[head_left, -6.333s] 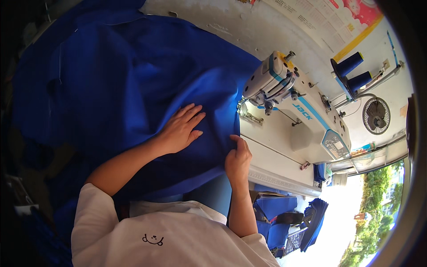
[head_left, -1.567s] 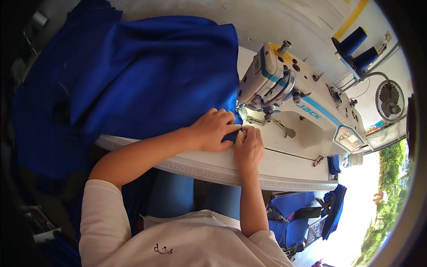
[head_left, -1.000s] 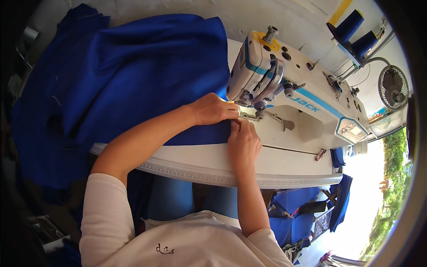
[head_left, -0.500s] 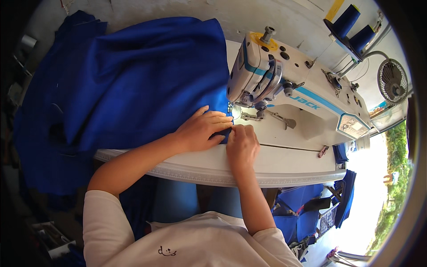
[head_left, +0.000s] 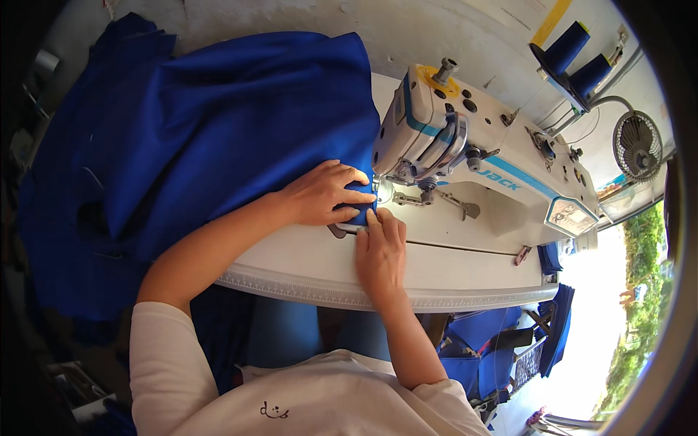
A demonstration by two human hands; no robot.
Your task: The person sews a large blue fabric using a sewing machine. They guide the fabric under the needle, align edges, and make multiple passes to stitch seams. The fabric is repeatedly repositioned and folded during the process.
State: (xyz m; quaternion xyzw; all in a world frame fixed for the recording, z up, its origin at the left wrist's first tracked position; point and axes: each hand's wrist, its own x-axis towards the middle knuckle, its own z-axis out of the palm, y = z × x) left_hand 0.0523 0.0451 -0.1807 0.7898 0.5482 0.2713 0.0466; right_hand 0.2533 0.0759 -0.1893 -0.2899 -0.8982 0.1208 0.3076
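Pressing 1 blue fabric (head_left: 240,123) edge at sewing machine (head_left: 465,160) needle: left hand (head_left: 323,195) & right hand (head_left: 379,251), both flat, fingers together; 2 blue thread cones (head_left: 578,58) behind machine.

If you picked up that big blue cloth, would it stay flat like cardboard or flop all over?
The blue cloth would probably flop: it already lies in soft folds and hangs over the table edge. Such a big piece may feel fairly heavy. The left hand and right hand press it flat, suggesting it shifts easily.

A white sewing table (head_left: 465,272) bears a white sewing machine (head_left: 472,152) and heaped blue fabric (head_left: 240,123).
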